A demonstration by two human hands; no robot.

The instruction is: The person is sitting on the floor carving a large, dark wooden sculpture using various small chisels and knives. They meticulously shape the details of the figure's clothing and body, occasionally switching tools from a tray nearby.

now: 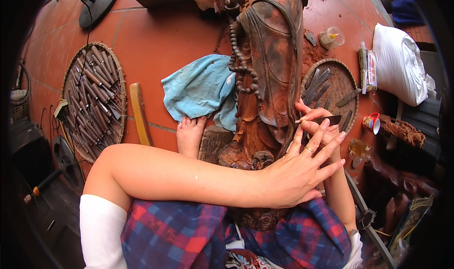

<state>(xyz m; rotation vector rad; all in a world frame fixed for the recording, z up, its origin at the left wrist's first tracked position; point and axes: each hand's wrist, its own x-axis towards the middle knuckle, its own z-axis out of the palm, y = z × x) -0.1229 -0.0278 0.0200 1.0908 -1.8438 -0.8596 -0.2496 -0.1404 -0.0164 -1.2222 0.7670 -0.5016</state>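
Nearest to the body, one left forearm (189, 178) crosses from left to right over the lower part of the one carved wooden statue (276, 56), which lies between the legs and to the left of the fingers; its long axis goes away from the person, with the base at the near end. The two hands are together, overlapping at the right edge of the statue: the left hand (298, 174) is nearer to the body, with fingers spread, and the right hand (318, 115) is farther, its fingers closed around one dark thin blade (333, 120). If the left fingertips press on the wood, I cannot tell. Beyond the forearm there are one wooden block (213, 143), one bare foot (190, 134), one wooden bat (137, 110) and one blue cloth (196, 87). Two round baskets stand apart: the left basket (125, 99) has too many tools (94, 91) for counting, the right basket (341, 80) has several blades (316, 87). Farther, one glass jar (331, 38) and one white sack (397, 63)
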